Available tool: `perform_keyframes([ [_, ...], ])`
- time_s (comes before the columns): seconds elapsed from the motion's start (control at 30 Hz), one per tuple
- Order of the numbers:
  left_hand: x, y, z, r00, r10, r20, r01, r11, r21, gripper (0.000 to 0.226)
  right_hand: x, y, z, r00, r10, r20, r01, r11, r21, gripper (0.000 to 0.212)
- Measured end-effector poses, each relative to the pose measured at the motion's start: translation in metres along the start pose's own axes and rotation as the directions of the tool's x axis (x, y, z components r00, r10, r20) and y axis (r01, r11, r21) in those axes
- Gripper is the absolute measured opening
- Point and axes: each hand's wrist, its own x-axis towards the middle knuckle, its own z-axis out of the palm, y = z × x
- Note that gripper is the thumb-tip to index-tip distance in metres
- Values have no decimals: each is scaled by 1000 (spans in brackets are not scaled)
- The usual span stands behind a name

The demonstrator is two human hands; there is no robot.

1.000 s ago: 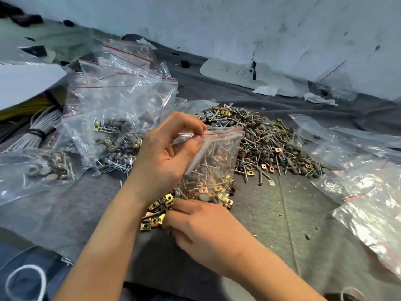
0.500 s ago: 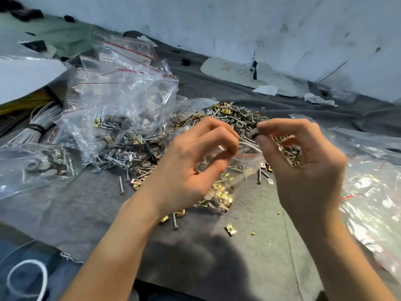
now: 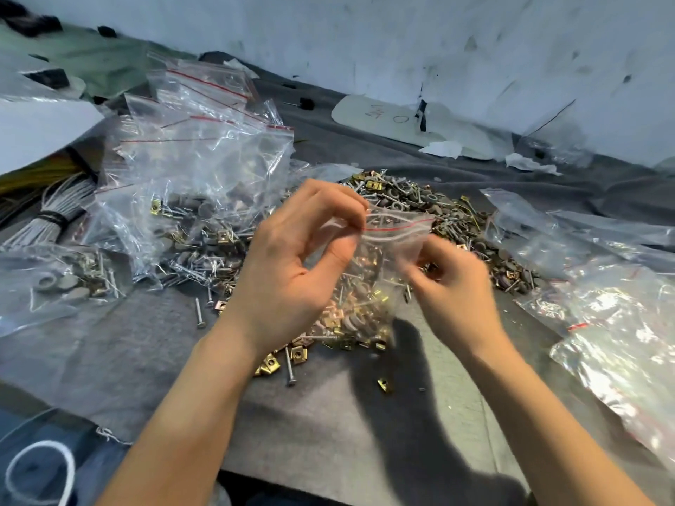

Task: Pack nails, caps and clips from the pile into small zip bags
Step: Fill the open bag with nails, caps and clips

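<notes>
bare left hand and right hand, slim bare forearms.

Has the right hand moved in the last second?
Yes. The right hand rose from under the zip bag to its top, closer to the pile.

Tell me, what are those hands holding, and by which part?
A small zip bag. The left hand pinches its top left corner at the red strip; the right hand is at the bag's right side, too blurred to confirm a grip.
</notes>
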Motion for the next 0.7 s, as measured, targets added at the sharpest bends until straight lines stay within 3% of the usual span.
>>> perform_keyframes([
  [0.17, -1, -5, -3, 999, -8, -47, 11, 999, 46, 8, -6, 14, 32, 964, -13, 264, 62, 982, -179, 4],
  [0.33, 0, -8, -5, 999, -22, -45, 26, 996, 81, 8, -6, 17, 34, 967, -78, 241, 140, 957, -253, 5],
  [0.5, 0, -8, -3, 999, -16, -43, 20, 995, 95, 11, -8, 16, 34, 966, -100, 238, 151, 967, -206, 12],
  [0.6, -1, -5, -3, 999, -24, -35, 27, 996, 87, 11, -3, 12, 29, 986, -104, 131, 122, 982, -141, 13],
  [0.7, -1, -4, -3, 999, -27, -22, 28, 997, 75, 10, 9, 3, 8, 994, -22, -110, 23, 1000, 8, 25],
])
